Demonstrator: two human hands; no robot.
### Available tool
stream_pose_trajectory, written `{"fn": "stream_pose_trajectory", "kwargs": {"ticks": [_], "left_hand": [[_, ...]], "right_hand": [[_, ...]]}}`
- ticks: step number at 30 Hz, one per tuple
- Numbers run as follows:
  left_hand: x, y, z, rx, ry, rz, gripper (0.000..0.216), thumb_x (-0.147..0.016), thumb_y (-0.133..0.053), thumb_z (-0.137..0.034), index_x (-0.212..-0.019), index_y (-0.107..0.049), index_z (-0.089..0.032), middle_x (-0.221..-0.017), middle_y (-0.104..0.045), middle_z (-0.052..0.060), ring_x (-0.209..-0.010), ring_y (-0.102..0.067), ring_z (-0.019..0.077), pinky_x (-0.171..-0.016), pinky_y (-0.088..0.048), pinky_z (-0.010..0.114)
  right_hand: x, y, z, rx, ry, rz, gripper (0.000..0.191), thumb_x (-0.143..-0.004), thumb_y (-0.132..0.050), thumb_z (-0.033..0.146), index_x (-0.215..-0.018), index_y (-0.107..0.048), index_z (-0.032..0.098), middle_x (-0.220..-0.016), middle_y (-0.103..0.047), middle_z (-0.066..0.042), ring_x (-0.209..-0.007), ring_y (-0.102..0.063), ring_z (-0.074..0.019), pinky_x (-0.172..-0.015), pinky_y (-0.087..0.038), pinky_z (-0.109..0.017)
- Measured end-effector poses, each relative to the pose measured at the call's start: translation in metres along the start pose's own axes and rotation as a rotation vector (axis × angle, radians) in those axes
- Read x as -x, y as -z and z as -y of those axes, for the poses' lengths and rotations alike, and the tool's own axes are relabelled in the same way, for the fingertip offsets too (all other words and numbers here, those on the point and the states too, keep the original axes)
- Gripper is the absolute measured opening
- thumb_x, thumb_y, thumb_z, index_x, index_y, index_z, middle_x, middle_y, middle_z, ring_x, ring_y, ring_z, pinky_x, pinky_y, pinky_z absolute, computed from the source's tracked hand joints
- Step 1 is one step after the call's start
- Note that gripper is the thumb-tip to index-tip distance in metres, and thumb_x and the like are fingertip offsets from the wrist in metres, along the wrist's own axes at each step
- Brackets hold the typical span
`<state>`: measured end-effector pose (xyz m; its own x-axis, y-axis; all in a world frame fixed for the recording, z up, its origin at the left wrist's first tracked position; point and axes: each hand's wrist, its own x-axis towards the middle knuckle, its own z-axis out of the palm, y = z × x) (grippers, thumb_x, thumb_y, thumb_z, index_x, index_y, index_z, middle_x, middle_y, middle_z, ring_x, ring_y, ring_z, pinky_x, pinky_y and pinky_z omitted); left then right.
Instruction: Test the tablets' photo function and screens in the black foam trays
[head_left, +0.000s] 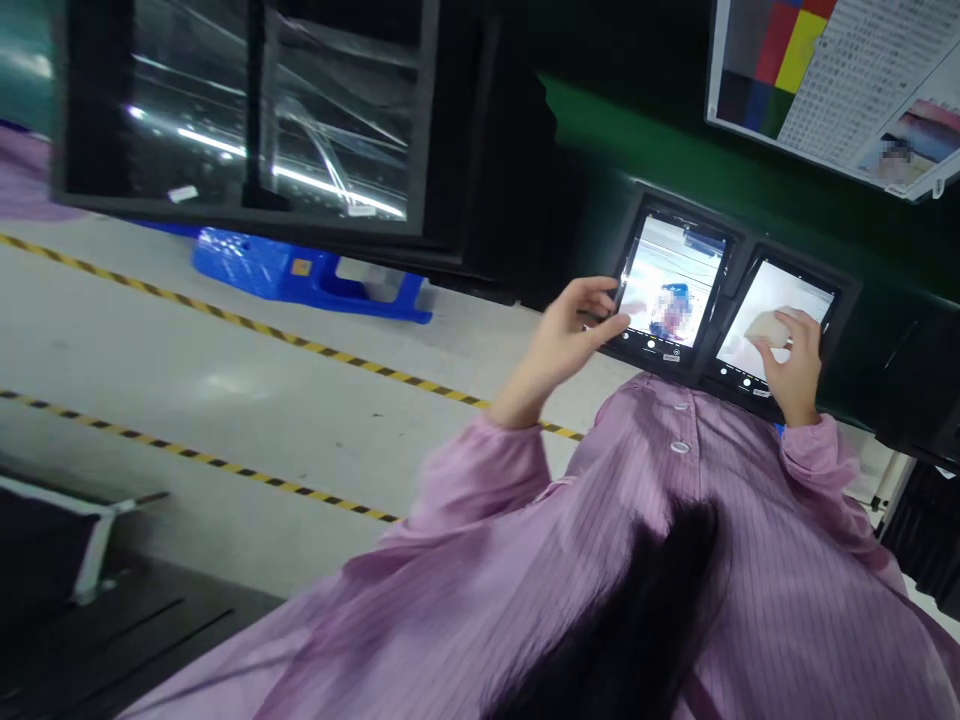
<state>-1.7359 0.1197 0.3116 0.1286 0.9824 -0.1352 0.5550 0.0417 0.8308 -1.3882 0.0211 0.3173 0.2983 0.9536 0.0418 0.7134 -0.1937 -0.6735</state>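
Two phones sit side by side in a black holder point(731, 290) on a dark green bench, both screens lit. My left hand point(574, 330) reaches to the left phone point(673, 290), its thumb and fingers closed on the phone's left edge. My right hand point(791, 370) rests on the lower part of the right phone point(780, 300), its fingers closed on a small pale cloth point(769, 328) pressed against the screen. My pink striped sleeves and coat point(600, 560), with dark hair hanging over them, fill the lower frame.
A black rack point(247, 110) with clear film stands at the upper left. A blue plastic stool point(300, 275) lies on the grey floor, which is crossed by yellow-black tape lines point(225, 320). A colour chart point(840, 70) hangs at the upper right.
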Motion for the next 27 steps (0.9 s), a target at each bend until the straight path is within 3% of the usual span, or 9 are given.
{"fn": "stream_pose_trajectory", "kwargs": {"ticks": [3, 6, 10, 16, 27], "left_hand": [[-0.009, -0.024, 0.034, -0.081, 0.112, -0.049, 0.095, -0.071, -0.094, -0.032, -0.154, -0.049, -0.017, -0.151, -0.053, 0.021, -0.146, -0.049, 0.0426, -0.123, -0.042, 0.059], [-0.007, -0.055, 0.059, -0.097, 0.202, -0.047, 0.121, -0.062, -0.098, -0.034, -0.163, -0.034, -0.015, -0.158, -0.045, 0.026, -0.152, -0.041, 0.0486, -0.127, -0.033, 0.064], [0.003, -0.077, 0.062, -0.155, 0.161, -0.098, 0.132, -0.064, -0.099, -0.041, -0.168, -0.023, -0.017, -0.16, -0.044, 0.028, -0.153, -0.039, 0.0503, -0.126, -0.03, 0.066], [0.005, -0.081, 0.049, -0.229, 0.152, -0.119, 0.145, -0.058, -0.102, -0.047, -0.17, -0.017, -0.011, -0.161, -0.041, 0.033, -0.153, -0.036, 0.0532, -0.126, -0.027, 0.067], [0.003, -0.069, 0.067, -0.169, 0.137, 0.022, 0.16, -0.048, -0.106, -0.043, -0.172, -0.009, -0.016, -0.163, -0.036, 0.029, -0.154, -0.032, 0.0516, -0.126, -0.026, 0.066]], "right_hand": [[-0.021, -0.034, 0.021, -0.029, 0.149, 0.11, 0.039, -0.099, -0.062, 0.037, -0.137, -0.063, 0.028, -0.156, -0.05, -0.012, -0.144, -0.055, -0.0328, -0.109, -0.06, -0.05], [-0.036, -0.063, 0.03, -0.033, 0.201, 0.178, 0.038, -0.098, -0.058, 0.028, -0.135, -0.066, 0.027, -0.157, -0.052, -0.012, -0.144, -0.057, -0.0324, -0.107, -0.061, -0.05], [-0.042, -0.076, 0.03, -0.019, 0.198, 0.173, 0.038, -0.096, -0.059, 0.024, -0.133, -0.069, 0.026, -0.155, -0.055, -0.012, -0.141, -0.06, -0.0318, -0.107, -0.061, -0.049], [-0.038, -0.075, 0.03, -0.026, 0.191, 0.13, 0.038, -0.096, -0.059, 0.025, -0.132, -0.069, 0.026, -0.155, -0.057, -0.012, -0.144, -0.058, -0.0311, -0.114, -0.057, -0.051], [-0.038, -0.079, 0.029, -0.005, 0.197, 0.105, 0.036, -0.097, -0.059, 0.027, -0.131, -0.07, 0.025, -0.156, -0.058, -0.012, -0.139, -0.061, -0.0302, -0.108, -0.06, -0.048]]}}
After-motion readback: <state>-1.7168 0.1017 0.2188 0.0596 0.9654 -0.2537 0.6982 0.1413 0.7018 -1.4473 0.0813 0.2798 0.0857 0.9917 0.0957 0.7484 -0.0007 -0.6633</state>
